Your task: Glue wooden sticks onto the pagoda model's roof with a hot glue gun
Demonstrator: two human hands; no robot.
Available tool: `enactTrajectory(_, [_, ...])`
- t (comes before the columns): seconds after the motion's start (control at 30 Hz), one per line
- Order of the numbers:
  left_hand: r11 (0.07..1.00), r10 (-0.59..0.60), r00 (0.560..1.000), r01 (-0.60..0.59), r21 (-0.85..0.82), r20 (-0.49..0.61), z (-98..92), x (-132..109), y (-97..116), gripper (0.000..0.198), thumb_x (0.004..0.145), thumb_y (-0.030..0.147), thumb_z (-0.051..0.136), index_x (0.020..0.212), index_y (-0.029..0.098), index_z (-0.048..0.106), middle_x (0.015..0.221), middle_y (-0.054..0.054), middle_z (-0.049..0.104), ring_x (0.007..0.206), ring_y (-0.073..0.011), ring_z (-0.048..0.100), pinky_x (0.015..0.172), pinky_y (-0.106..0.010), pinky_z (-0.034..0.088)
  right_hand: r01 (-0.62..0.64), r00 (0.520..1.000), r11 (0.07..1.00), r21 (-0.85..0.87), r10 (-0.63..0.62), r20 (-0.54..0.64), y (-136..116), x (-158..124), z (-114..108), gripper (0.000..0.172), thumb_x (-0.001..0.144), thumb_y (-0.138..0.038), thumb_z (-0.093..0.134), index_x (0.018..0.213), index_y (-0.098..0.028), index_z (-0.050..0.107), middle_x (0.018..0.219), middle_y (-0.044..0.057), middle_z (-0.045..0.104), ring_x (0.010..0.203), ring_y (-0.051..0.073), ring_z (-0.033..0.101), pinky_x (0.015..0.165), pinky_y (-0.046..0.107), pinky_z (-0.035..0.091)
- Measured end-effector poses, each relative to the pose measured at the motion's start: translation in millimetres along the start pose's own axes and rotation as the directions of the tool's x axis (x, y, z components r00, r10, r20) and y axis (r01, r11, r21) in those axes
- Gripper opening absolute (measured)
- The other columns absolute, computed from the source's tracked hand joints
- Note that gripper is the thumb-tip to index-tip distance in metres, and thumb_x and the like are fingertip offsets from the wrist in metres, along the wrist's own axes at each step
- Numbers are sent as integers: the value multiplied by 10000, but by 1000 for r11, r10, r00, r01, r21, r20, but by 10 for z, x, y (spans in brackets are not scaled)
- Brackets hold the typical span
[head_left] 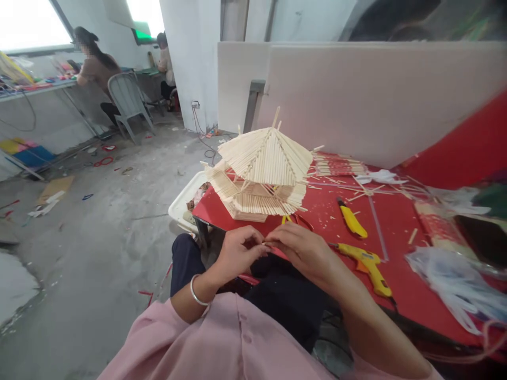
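My left hand point(240, 250) and my right hand point(298, 244) meet over my lap at the front edge of the red table. Both are closed in a pinch, fingertips together. Whatever lies between them is too small and too covered to name. Just beyond stands a pavilion model point(271, 163) built of pale wooden sticks, with a peaked upper roof and a wider lower roof. Neither hand touches it. To the right of my right hand lie a yellow glue gun point(366, 263) and a yellow utility knife point(352, 219).
Bundled sticks point(338, 164) and loose sticks lie at the table's back. A plastic bag point(439, 279) and a dark phone point(481, 237) sit at the right. A white bin point(186, 198) stands left of the table point(328, 211). Two people sit at far benches near a chair point(129, 97).
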State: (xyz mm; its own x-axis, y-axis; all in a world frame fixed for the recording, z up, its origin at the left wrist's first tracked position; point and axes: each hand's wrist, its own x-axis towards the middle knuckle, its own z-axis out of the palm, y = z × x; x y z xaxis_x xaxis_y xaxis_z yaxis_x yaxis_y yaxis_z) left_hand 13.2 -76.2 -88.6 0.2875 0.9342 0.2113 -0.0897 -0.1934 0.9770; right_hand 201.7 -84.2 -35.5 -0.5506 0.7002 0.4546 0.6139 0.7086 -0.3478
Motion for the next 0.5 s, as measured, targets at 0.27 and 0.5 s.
enactTrajectory(0.27, [973,37,999,-27,229,-39,-191,-91,43,148,760,82,599,818,185,687,716,12,711,615,-106,643,598,-196,494,-10,996,990,-141,22,81,-281,101,167,218,943,-56,498,904,-192,664,839,36,685,767,154,611,693,267,490])
enactTrajectory(0.5, [960,73,996,-55,276,-56,-345,-147,-30,172,859,156,590,904,228,740,823,-40,779,706,-180,732,666,-278,576,-100,987,990,-104,86,-136,-358,125,351,134,1014,-244,530,964,-197,644,871,54,700,803,161,653,716,275,523])
